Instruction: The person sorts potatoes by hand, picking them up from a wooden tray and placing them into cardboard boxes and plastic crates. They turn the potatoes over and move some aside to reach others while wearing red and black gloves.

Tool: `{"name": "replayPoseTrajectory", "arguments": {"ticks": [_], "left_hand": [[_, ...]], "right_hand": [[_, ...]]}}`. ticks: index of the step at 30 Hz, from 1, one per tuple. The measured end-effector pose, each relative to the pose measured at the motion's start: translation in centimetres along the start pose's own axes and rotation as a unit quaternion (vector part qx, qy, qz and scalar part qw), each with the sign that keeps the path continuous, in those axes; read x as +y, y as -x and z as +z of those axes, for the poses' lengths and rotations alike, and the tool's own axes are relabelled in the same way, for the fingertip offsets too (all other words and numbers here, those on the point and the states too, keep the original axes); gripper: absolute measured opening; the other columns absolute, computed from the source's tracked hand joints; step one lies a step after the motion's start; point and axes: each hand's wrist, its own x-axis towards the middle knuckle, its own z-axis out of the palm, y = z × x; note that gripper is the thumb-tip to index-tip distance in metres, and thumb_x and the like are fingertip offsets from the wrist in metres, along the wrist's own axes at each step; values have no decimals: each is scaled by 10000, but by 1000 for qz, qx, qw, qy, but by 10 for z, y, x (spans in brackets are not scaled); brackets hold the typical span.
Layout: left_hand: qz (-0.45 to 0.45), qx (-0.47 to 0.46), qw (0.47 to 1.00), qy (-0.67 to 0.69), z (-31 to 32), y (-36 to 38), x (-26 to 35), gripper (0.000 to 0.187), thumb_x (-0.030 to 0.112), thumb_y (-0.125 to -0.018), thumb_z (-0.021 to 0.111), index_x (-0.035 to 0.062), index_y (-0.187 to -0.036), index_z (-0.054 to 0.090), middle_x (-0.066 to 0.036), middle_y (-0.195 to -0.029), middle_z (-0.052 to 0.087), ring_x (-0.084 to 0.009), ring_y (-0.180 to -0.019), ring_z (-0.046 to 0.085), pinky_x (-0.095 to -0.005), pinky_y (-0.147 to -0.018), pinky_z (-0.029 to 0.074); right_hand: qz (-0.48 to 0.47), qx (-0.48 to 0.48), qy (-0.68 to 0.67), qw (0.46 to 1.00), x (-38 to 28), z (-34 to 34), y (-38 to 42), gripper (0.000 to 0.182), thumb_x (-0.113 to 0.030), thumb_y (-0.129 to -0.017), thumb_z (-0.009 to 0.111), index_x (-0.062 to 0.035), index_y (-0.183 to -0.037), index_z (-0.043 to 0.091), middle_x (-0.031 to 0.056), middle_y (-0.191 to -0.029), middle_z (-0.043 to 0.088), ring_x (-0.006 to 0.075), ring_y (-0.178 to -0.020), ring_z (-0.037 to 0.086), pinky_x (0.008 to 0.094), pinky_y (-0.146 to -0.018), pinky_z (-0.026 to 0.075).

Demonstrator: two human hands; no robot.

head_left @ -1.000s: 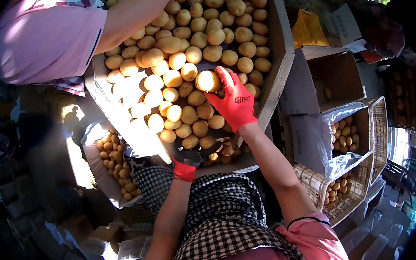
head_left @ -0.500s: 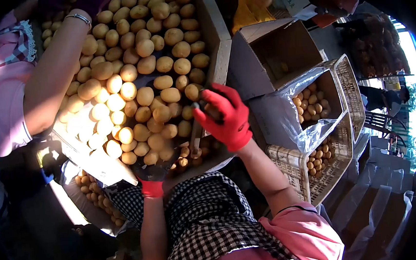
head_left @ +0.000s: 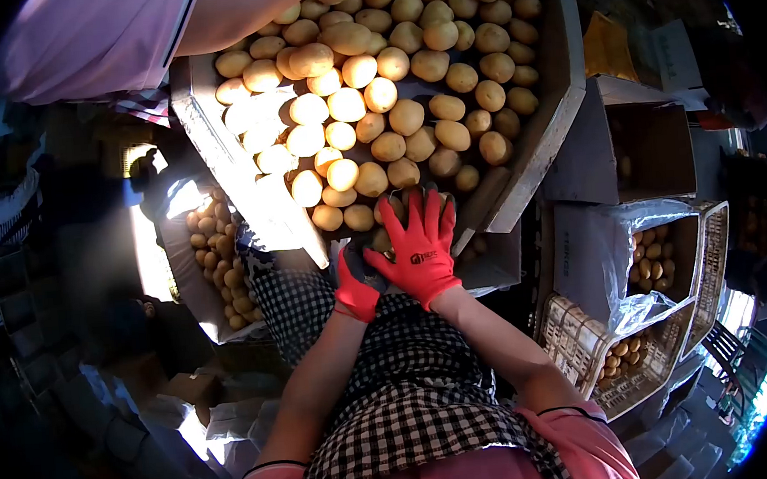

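Many round yellow-brown potatoes (head_left: 405, 116) lie spread in a wooden-edged tray (head_left: 562, 108). My right hand (head_left: 417, 248), in a red glove with dark fingertips, rests palm down over potatoes at the tray's near edge, its fingers spread. My left hand (head_left: 357, 282), in a red and dark glove, is beside it at the same edge, thumb side toward the right hand. Whether anything lies within the left hand's fingers cannot be made out. Some potatoes are partly covered by the right fingers.
Another person's arm (head_left: 239, 12) reaches over the tray's top left. A sack of potatoes (head_left: 223, 261) sits lower left. On the right are an open cardboard box (head_left: 575, 157), a plastic-lined box (head_left: 583, 251) and a crate (head_left: 575, 332) with potatoes.
The view has turned, and the tray appears farther right. My right hand has come down from the tray's right edge to the near edge, close to my left hand. The other person's hands have left view.
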Motion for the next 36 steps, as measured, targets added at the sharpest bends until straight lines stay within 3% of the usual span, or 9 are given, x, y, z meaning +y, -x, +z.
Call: {"name": "replayPoseTrajectory", "arguments": {"ticks": [3,9,11,15,23,26,27,31,36], "left_hand": [[57,179,968,-165,-20,-5,-7,512,372,-1030,397,67,-1442,405,-110,-1448,472,-289,-1313,474,-422,-1101,400],[35,42,997,46,-1,-8,5,627,544,-967,465,75,-1383,476,-79,-1373,542,-236,-1246,525,-390,-1084,410],[25,188,940,-283,-49,-10,-3,657,565,-947,477,66,-1376,467,-86,-1386,514,-280,-1244,508,-419,-1050,428],[12,288,957,3,47,-4,7,556,617,-915,508,156,-1215,590,-54,-1287,561,-245,-1100,558,-442,-908,446],[-36,15,983,180,12,-16,9,947,748,-840,486,104,-1500,268,-173,-1505,330,-418,-1367,358,-673,-1081,330],[-35,25,991,128,11,-20,9,1015,788,-760,521,156,-1514,272,-161,-1530,299,-431,-1387,316,-691,-1096,281],[-14,16,994,105,8,-20,9,1000,782,-759,526,169,-1510,281,-158,-1528,304,-434,-1381,321,-704,-1087,278],[-7,71,980,187,16,-17,12,866,752,-826,499,192,-1467,339,-132,-1475,373,-428,-1347,364,-738,-1030,319],[-12,-29,990,140,17,-12,10,952,778,-836,464,138,-1509,253,-165,-1530,282,-413,-1408,290,-682,-1094,299]], "right_hand": [[107,28,28,993,25,-2,-38,814,-546,-846,617,-134,-1496,354,302,-1522,239,570,-1383,176,634,-1122,181],[28,-57,-73,995,-1,27,-14,853,-566,-861,582,-86,-1506,300,337,-1530,165,598,-1376,149,645,-1117,175],[99,38,31,994,15,10,-61,876,-573,-842,604,-87,-1505,302,323,-1544,139,590,-1380,141,649,-1115,172],[19,44,-142,989,4,53,-64,837,-541,-827,643,-123,-1491,352,315,-1529,190,564,-1391,133,669,-1106,168],[-86,224,-31,970,1,-7,-225,669,-375,-812,698,-154,-1401,471,177,-1270,546,406,-1167,501,513,-1016,388],[18,83,-171,982,-5,-2,-216,722,-330,-812,638,-181,-1477,399,174,-1379,504,356,-1346,377,544,-1148,237],[-76,277,-133,948,-2,18,-205,638,-286,-797,732,-155,-1374,496,124,-1183,591,337,-1119,543,477,-1001,406],[-172,353,-13,920,59,-52,-91,705,-186,-753,820,-41,-1349,473,159,-1291,548,338,-1189,514,510,-1040,372],[293,386,124,866,174,-102,-40,748,-335,-853,728,-20,-1434,377,262,-1429,411,462,-1301,383,543,-1063,339]]}}
